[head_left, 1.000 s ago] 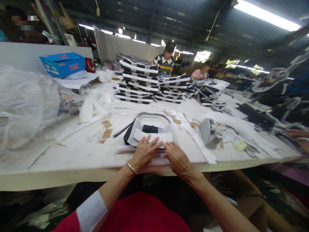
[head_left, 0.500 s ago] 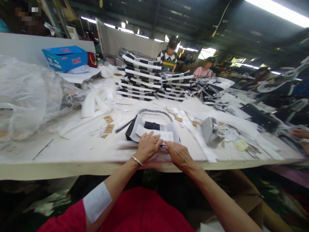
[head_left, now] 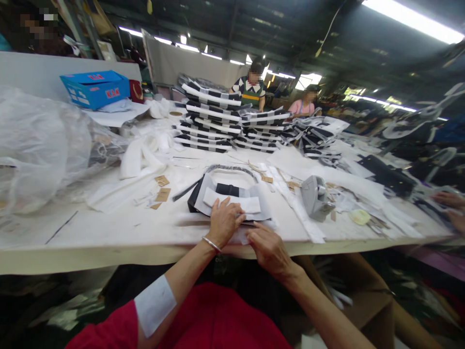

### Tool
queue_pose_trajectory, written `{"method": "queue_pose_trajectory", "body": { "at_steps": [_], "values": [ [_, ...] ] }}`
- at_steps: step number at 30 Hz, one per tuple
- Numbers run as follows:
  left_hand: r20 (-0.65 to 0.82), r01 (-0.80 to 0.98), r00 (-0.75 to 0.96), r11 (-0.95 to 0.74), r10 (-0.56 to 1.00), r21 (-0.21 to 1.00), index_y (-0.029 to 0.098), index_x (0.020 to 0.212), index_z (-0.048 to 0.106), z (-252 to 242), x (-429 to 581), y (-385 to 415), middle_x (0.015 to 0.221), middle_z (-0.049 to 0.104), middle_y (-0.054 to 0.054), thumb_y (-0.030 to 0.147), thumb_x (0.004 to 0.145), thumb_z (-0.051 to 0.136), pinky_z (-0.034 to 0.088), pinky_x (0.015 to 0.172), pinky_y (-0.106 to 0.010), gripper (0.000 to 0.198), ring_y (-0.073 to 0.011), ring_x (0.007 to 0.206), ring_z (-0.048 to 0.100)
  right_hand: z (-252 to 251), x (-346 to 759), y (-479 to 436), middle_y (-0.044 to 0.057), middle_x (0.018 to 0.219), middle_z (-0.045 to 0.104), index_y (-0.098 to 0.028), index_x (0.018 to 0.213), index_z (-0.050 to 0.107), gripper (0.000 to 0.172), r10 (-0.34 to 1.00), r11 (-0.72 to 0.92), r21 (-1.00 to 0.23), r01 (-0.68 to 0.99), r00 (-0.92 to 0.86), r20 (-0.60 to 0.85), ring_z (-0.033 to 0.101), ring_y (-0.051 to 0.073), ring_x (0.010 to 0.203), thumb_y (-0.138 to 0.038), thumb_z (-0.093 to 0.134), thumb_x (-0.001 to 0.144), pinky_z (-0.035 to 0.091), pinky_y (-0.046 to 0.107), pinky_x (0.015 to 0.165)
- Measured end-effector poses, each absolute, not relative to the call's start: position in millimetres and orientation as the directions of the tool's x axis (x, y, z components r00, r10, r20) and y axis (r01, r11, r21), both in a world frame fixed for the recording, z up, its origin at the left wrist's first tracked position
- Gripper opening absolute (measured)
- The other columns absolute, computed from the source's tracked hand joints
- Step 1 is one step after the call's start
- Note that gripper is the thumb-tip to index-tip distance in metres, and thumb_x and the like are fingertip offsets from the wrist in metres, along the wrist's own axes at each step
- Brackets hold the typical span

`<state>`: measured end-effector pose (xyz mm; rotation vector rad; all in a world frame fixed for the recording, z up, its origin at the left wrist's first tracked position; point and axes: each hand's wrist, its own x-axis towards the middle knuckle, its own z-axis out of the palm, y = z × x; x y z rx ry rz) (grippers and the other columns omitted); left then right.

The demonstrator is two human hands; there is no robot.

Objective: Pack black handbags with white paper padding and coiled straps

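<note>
A black handbag point(head_left: 192, 199) lies on the table in front of me, with white paper wrapping over much of it. Its curved handle point(head_left: 232, 167) points away from me and looks covered in clear film. Across the bag's near part runs a thick white padding strip point(head_left: 250, 203). My left hand point(head_left: 227, 220) rests on the strip and the bag's near edge, fingers spread. Just right of it, my right hand point(head_left: 267, 245) is closed, fingertips pinched at a thin translucent sheet point(head_left: 240, 236) by the near edge. What exactly the sheet is, I cannot tell.
Beyond the bag rise stacks of wrapped black-and-white pieces point(head_left: 210, 114). A grey tape dispenser point(head_left: 314, 198) stands to the right; brown paper tags point(head_left: 162, 195) lie to the left. Plastic sheeting point(head_left: 39, 150) and a blue box point(head_left: 95, 89) are farther left. Other people work behind and at right.
My right hand has drawn back towards me, off the bag's near edge, and the thin sheet now shows at its fingertips. My left hand stays on the strip.
</note>
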<state>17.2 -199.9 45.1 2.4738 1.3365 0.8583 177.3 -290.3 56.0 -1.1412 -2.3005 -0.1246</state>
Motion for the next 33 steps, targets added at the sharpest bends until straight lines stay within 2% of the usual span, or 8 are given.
{"method": "queue_pose_trajectory", "body": {
  "at_steps": [4,8,12,15,17,20,25,33],
  "values": [
    [0.406,0.704,0.432,-0.582,0.806,0.407,0.031,0.098,0.071,42,18,-199,0.115,0.071,0.001,0.038,0.090,0.062,0.025,0.111,-0.058,0.014,-0.0284,0.127,0.049,46,173,-306,0.002,0.079,0.066,-0.023,0.091,0.057,0.026,0.735,0.622,-0.219,0.752,-0.464,0.493,0.065,0.016,0.076,-0.010,0.036,0.096,0.049,0.037,0.100],
    [0.407,0.702,0.446,-0.594,0.797,0.393,0.031,0.099,0.070,41,19,-200,0.116,0.070,0.002,0.035,0.091,0.061,0.024,0.111,-0.058,0.013,-0.0287,0.128,0.049,58,171,-301,0.001,0.073,0.063,-0.022,0.087,0.057,0.025,0.721,0.632,-0.182,0.753,-0.485,0.495,0.062,0.016,0.072,-0.010,0.037,0.095,0.048,0.036,0.098],
    [0.405,0.714,0.453,-0.595,0.794,0.369,0.030,0.101,0.069,41,19,-202,0.118,0.069,0.001,0.034,0.092,0.059,0.024,0.112,-0.059,0.014,-0.0293,0.130,0.047,82,170,-281,0.004,0.083,0.066,-0.022,0.086,0.058,0.024,0.730,0.615,-0.124,0.778,-0.504,0.461,0.063,0.018,0.083,-0.008,0.039,0.094,0.045,0.038,0.099],
    [0.402,0.714,0.457,-0.597,0.793,0.366,0.029,0.102,0.068,41,18,-203,0.120,0.068,0.000,0.026,0.091,0.059,0.025,0.112,-0.059,0.015,-0.0297,0.131,0.047,96,169,-260,0.006,0.089,0.067,-0.020,0.089,0.058,0.018,0.800,0.560,-0.122,0.820,-0.496,0.337,0.062,0.019,0.087,-0.010,0.044,0.093,0.047,0.030,0.083],
    [0.405,0.712,0.443,-0.588,0.800,0.383,0.029,0.105,0.068,41,18,-204,0.119,0.069,0.000,0.020,0.089,0.058,0.026,0.113,-0.058,0.020,-0.0289,0.131,0.047,101,170,-245,0.005,0.086,0.066,-0.020,0.090,0.058,0.013,0.870,0.473,-0.136,0.870,-0.437,0.226,0.061,0.017,0.078,-0.013,0.047,0.094,0.043,0.025,0.070],
    [0.405,0.705,0.425,-0.577,0.809,0.412,0.027,0.106,0.067,41,17,-204,0.117,0.070,-0.001,0.020,0.089,0.058,0.026,0.114,-0.057,0.021,-0.0288,0.131,0.048,105,177,-221,0.002,0.079,0.065,-0.020,0.087,0.056,0.009,0.948,0.316,-0.166,0.934,-0.304,0.096,0.058,0.015,0.069,-0.018,0.050,0.094,0.035,0.024,0.061],
    [0.440,0.676,0.420,-0.598,0.793,0.431,0.027,0.099,0.068,40,18,-205,0.121,0.069,0.001,0.026,0.096,0.049,0.026,0.113,-0.058,0.019,-0.0280,0.131,0.048,101,192,-192,-0.001,0.068,0.061,-0.020,0.079,0.056,0.012,0.984,0.169,-0.313,0.935,-0.179,-0.003,0.054,0.014,0.065,-0.021,0.055,0.091,0.032,0.024,0.061],
    [0.473,0.672,0.368,-0.580,0.801,0.460,0.024,0.101,0.067,37,22,-206,0.117,0.070,-0.004,0.034,0.091,0.061,0.025,0.114,-0.057,0.016,-0.0290,0.129,0.050,77,203,-182,-0.006,0.055,0.056,-0.022,0.069,0.055,0.017,0.994,-0.001,-0.681,0.733,-0.073,-0.079,0.056,0.012,0.053,-0.030,0.059,0.084,0.040,0.022,0.057]
  ]
}}
